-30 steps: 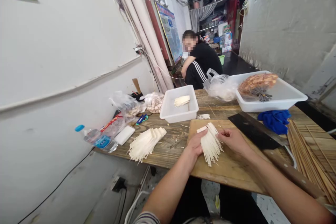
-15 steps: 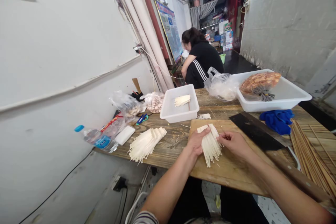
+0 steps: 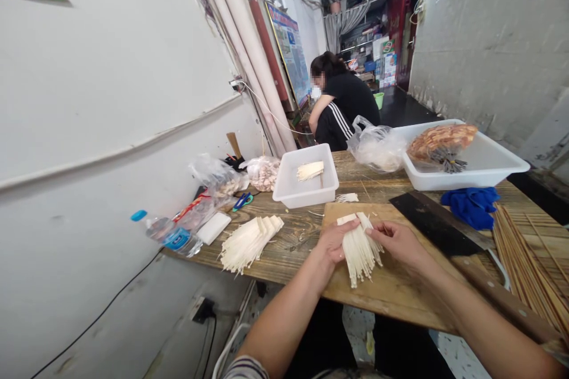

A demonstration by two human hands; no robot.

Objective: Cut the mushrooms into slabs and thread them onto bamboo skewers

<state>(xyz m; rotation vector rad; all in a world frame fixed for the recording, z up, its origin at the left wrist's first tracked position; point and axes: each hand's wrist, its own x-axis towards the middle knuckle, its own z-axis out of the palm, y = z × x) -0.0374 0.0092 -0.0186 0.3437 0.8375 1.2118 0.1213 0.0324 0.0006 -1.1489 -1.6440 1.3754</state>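
Observation:
A bundle of thin white strips (image 3: 361,249) lies on the wooden cutting board (image 3: 391,290). My left hand (image 3: 334,243) grips the bundle's left side, thumb over its top. From the right, my right hand (image 3: 398,241) pinches strips at the bundle's edge with curled fingers. A second heap of white strips (image 3: 249,241) lies on the table to the left. A small white tub (image 3: 306,180) behind holds a few more strips.
A black cleaver (image 3: 438,231) lies right of the board, beside a blue cloth (image 3: 472,204) and bamboo skewers (image 3: 524,260). A large white tray (image 3: 471,163) holds skewered food. Plastic bags, scissors and a water bottle (image 3: 166,235) line the wall. A person crouches beyond the table.
My hands have drawn the bundle closer together and shifted it slightly; my left thumb now lies over its top. The person behind has turned their head away.

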